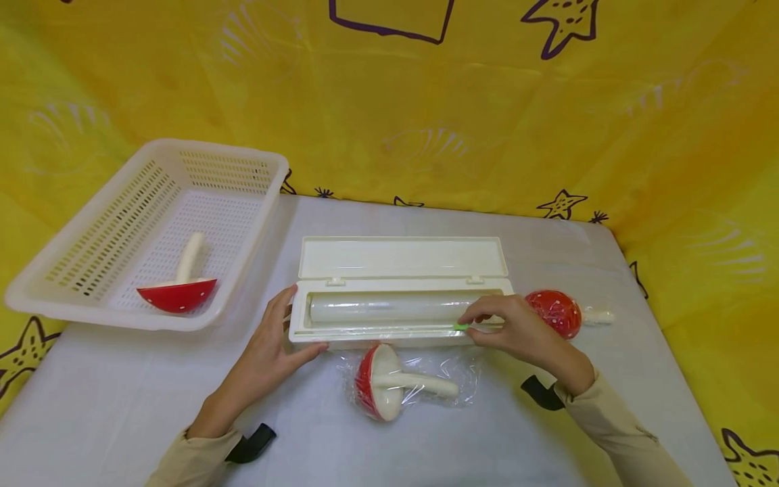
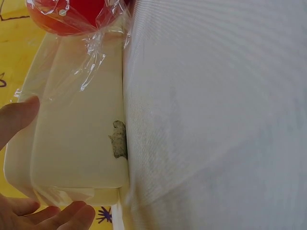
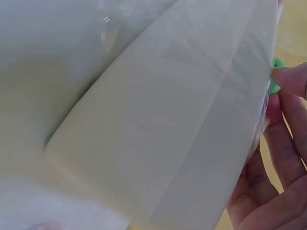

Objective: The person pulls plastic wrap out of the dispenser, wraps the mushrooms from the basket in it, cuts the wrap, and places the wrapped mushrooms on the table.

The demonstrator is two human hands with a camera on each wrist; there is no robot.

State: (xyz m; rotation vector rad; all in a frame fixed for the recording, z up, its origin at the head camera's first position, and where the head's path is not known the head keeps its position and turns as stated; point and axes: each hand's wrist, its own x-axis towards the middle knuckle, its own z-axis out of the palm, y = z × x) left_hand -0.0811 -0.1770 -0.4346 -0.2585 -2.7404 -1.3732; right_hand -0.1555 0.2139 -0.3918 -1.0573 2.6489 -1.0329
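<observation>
1. I have the right hand (image 1: 517, 331) at work on the near edge: its thumb and fingers (image 1: 481, 339) pinch a small green tab (image 1: 460, 327), and the right wrist view agrees.
2. The left hand (image 1: 264, 368) holds the left end of the white box (image 1: 408, 285), thumb on the near face, fingers bent against the end wall.
3. The relation I judge to matter most: the tab sits on a strip along the box's near rim, whose long axis runs left to right across me. The tab is toward the right end, in the right hand's pinch; most of the strip stretches left, toward the other hand.
4. Behind that strip, a roll of clear film (image 1: 377, 308) lies parallel to it inside the box. The lid (image 1: 402, 257) stands open on the far side.
5. Just nearer to me than the box, a film-wrapped toy mushroom (image 1: 386, 382) lies on the tabletop (image 1: 426, 446), cap left, stem right.
6. Beyond the right hand I see a second mushroom (image 1: 554, 313), stem pointing right.
7. Well to the left, a white basket (image 1: 115, 318) holds a third mushroom (image 1: 178, 295), cap toward me.
8. Yellow patterned cloth (image 1: 365, 101) hangs behind everything.
</observation>
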